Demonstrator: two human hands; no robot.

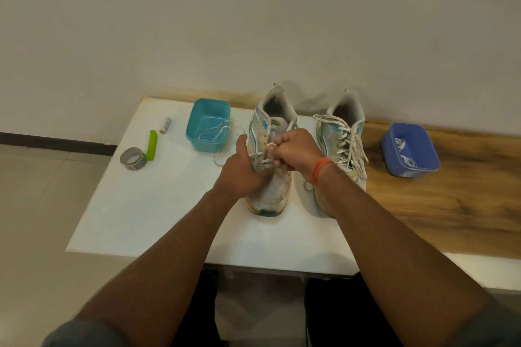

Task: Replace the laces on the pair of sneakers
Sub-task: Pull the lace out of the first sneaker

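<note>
Two worn white sneakers with teal marks stand on the white table, toes toward me. The left sneaker point(275, 186) is partly laced. My left hand point(241, 169) grips its left side, thumb up. My right hand point(293, 153) pinches the speckled lace at the eyelets, with a loop round one finger. The loose end of that lace point(222, 128) trails left over the teal box. The right sneaker point(342, 146) is laced with a speckled lace whose ends hang loose.
An open teal box point(208, 125) stands left of the sneakers. Further left lie a battery point(165, 124), a green stick point(152, 145) and a tape roll point(134, 158). A blue basket point(410, 149) with white laces sits on the wooden surface point(451, 205) at right.
</note>
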